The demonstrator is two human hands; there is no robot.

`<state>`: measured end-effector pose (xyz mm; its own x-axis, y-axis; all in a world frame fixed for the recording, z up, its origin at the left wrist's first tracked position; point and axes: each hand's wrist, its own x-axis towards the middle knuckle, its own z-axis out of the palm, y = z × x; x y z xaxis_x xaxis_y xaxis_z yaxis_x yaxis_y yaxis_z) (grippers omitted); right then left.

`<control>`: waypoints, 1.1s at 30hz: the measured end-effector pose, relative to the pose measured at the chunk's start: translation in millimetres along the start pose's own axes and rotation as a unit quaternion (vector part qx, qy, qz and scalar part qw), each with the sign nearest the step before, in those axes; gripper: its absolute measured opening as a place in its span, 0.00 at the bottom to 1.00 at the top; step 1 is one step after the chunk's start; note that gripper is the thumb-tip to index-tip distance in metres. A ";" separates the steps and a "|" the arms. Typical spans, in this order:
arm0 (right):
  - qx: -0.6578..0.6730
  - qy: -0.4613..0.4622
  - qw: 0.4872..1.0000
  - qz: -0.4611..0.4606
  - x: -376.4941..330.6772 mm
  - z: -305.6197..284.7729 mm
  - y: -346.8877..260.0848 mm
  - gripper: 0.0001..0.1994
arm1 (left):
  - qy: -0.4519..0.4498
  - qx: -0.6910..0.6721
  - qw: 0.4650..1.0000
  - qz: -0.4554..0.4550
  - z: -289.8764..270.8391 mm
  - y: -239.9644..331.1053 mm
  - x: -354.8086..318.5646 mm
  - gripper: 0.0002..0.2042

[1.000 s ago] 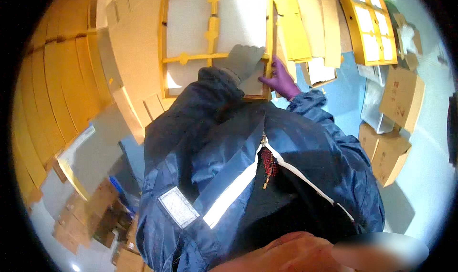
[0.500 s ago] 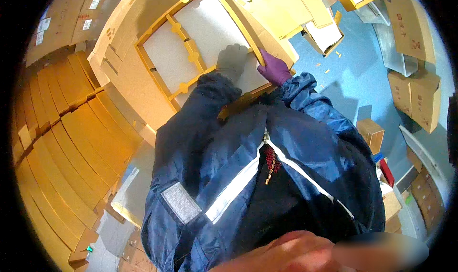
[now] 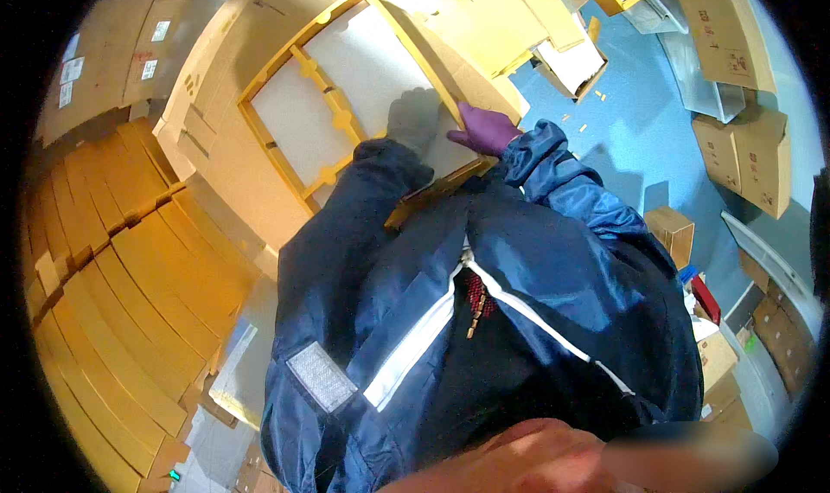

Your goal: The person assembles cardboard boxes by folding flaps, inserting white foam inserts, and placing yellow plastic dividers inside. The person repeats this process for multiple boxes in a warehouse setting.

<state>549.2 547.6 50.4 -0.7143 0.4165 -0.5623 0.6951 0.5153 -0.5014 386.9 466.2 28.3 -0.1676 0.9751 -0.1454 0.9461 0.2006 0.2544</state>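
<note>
Divided yellow frame (image 3: 343, 119) at 11 o'clock looks light, stiff, best held by its outer rim (image 3: 276, 154); left hand (image 3: 413, 119) lies unclenched over pale panel (image 3: 376, 52), right hand (image 3: 486, 131) at rim's 4 o'clock, grip unclear.

the frame (image 3: 339, 114) lies on cardboard (image 3: 229, 160), stacked cartons (image 3: 130, 268) left, boxes (image 3: 726, 35) right.

Your left glove (image 3: 412, 119) is grey, your right glove (image 3: 488, 131) purple. Back from the fingers (image 3: 418, 100): glossy navy jacket (image 3: 553, 264), white-edged zip (image 3: 413, 342), pale rectangular left-sleeve patch (image 3: 321, 378).
</note>
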 end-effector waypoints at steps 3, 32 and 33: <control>0.192 0.159 0.968 0.005 27.8 -40.4 6.9 0.28 | -0.031 -0.011 0.999 -0.033 -20.2 -0.3 -12.0 0.14; -0.051 0.291 0.955 0.011 109.9 -84.6 113.0 0.30 | 0.063 -0.527 0.809 -0.254 -7.9 57.3 106.1 0.28; -0.061 0.236 0.969 0.043 103.5 -92.0 84.4 0.29 | 0.070 -0.477 0.828 -0.287 31.1 37.7 118.5 0.29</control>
<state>526.5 703.0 10.4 -0.6317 0.7429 -0.2215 0.7596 0.5363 -0.3680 411.3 586.3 -9.0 -0.6078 0.6810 -0.4085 0.0614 0.5531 0.8308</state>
